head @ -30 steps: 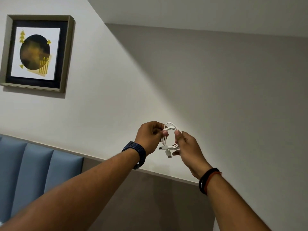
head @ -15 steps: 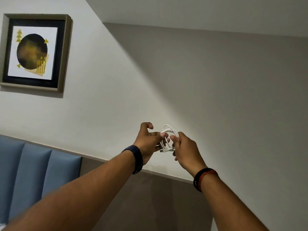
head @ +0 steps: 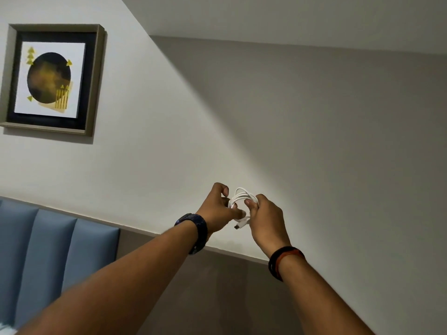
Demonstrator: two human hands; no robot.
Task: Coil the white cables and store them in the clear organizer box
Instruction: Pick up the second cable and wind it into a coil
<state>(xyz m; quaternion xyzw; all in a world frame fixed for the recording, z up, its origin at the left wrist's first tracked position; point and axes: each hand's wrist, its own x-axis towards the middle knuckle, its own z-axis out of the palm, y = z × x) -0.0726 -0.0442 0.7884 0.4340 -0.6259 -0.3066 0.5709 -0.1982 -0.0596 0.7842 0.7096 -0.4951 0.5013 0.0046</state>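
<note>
Head view: left hand (head: 217,211) and right hand (head: 266,218) both pinch thin white cable coil (head: 242,198) aloft before grey wall (head: 314,141). Left forefinger lifted since a second ago, plug end (head: 239,224) apparently dangling loose; wrapping nearly finished. Clear organizer box unseen.

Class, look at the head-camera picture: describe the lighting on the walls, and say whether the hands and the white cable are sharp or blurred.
Head view: the left wall is brightly lit, the right wall lies in grey shade, with a diagonal boundary between them; the left hand, right hand and white cable are slightly soft, not sharp; the wall lines tilt in the frame.
</note>
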